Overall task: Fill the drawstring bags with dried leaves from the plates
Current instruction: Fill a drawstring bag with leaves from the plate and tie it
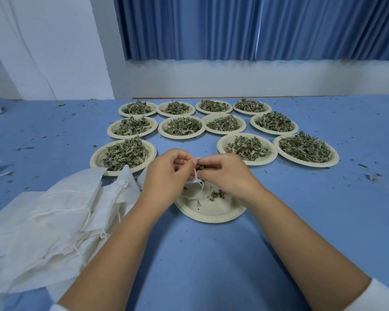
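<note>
While the left hand pinches open a small drawstring bag and the right hand pinches dried leaves into it, both hover above a nearly emptied plate. If the bag's mouth slackens, leaves would likely spill. Full plates lie beyond the hands, spare bags to their left.

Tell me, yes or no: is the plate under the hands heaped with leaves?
No: the near plate holds only a few scattered leaf crumbs.

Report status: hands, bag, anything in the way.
Left hand and right hand both pinching one drawstring bag, over near-empty plate. Leaves at its mouth. Nothing blocking; spare bags lie left.
</note>
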Motion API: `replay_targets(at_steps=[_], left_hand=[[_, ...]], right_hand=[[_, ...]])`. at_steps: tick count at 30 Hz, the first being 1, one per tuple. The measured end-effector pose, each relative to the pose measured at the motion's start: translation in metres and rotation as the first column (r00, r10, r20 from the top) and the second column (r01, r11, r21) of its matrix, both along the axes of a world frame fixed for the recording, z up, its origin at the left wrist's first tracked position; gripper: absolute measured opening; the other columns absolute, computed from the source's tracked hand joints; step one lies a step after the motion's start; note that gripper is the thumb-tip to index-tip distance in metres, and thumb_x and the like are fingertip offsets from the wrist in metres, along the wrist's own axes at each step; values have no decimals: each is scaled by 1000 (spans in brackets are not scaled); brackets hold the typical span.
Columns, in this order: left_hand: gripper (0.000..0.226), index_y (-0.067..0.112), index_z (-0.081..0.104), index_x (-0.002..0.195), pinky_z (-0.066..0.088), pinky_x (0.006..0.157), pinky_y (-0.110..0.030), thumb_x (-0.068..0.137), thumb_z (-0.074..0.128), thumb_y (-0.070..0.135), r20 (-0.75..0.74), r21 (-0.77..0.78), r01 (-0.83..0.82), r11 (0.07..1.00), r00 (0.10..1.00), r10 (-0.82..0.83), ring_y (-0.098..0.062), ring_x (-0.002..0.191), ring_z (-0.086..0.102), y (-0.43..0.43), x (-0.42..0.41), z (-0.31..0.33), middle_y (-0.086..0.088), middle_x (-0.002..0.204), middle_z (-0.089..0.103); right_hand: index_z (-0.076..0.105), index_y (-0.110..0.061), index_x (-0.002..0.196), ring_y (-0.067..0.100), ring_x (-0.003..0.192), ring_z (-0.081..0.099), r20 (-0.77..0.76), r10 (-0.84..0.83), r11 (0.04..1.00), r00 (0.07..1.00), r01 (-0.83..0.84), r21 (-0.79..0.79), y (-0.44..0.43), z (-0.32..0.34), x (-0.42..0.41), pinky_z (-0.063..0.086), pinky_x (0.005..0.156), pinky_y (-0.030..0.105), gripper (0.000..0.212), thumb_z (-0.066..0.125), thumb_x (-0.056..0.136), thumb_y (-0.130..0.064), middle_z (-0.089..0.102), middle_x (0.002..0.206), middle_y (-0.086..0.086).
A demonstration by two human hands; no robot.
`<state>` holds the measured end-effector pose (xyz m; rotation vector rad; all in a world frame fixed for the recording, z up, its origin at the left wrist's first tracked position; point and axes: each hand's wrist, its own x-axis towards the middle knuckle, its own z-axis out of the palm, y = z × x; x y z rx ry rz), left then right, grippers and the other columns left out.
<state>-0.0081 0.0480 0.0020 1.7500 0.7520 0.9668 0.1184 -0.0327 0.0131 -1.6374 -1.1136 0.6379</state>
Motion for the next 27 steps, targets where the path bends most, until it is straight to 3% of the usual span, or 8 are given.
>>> replay_targets(at_steps=[2,5,8,11,13,19,24,27], left_hand=[[6,16,69,84,60,73,-33,90,68,14,-9,2,-19,1000,1000,19,-13,69,70,2,0,-1,0,74,69],[6,15,69,85,60,73,-33,91,67,14,3,-15,-17,1000,1000,17,-11,66,69,2,0,-1,2,73,69],[5,13,69,86,60,71,-30,91,67,12,15,-17,5,1000,1000,-5,-11,66,69,2,0,0,0,73,70],[7,13,68,85,57,65,-21,91,66,10,34,-34,36,999,999,-35,-9,65,69,-1,0,0,3,71,70],[8,13,68,85,56,64,-19,91,66,9,38,-31,41,999,998,-40,-8,64,69,-2,0,0,4,71,70],[3,12,68,88,59,69,-25,91,67,12,31,-21,4,1000,1000,-4,-10,66,70,0,-1,0,1,74,70],[3,12,68,89,59,70,-27,91,66,11,31,-19,74,997,997,-73,-14,71,70,-4,-1,2,-1,77,72],[6,15,68,87,58,70,-27,92,66,12,15,15,23,1000,1000,-23,-13,70,69,-3,-1,2,4,75,71]], right_hand=[[75,-17,107,6,83,71,-174,7,999,985,-12,-30,1,2,3,57,77,20,30,61,86,0,76,94,-2],[68,-10,115,7,88,69,-228,18,1000,974,-20,-9,3,1,2,55,82,19,31,58,89,5,74,101,1],[70,-11,99,9,82,70,-140,-37,998,989,44,52,4,-3,-3,56,77,18,21,69,84,4,74,92,2],[77,-13,85,-4,66,63,86,-131,986,988,122,110,4,-7,-3,47,66,9,8,77,80,-7,70,77,-9],[79,-14,83,-3,62,56,228,-172,981,958,146,125,5,-8,-2,41,62,9,4,78,80,-12,65,76,-10],[80,-15,93,0,53,52,175,-85,992,981,66,110,4,-4,3,41,52,16,12,68,90,-18,73,70,-2],[75,-30,71,-2,57,48,324,-51,997,945,29,71,6,-7,1,35,61,20,23,67,88,-17,59,75,-1],[71,-36,67,1,60,56,243,7,1000,970,-14,27,4,-2,6,44,61,21,29,67,89,-17,65,72,-10]])
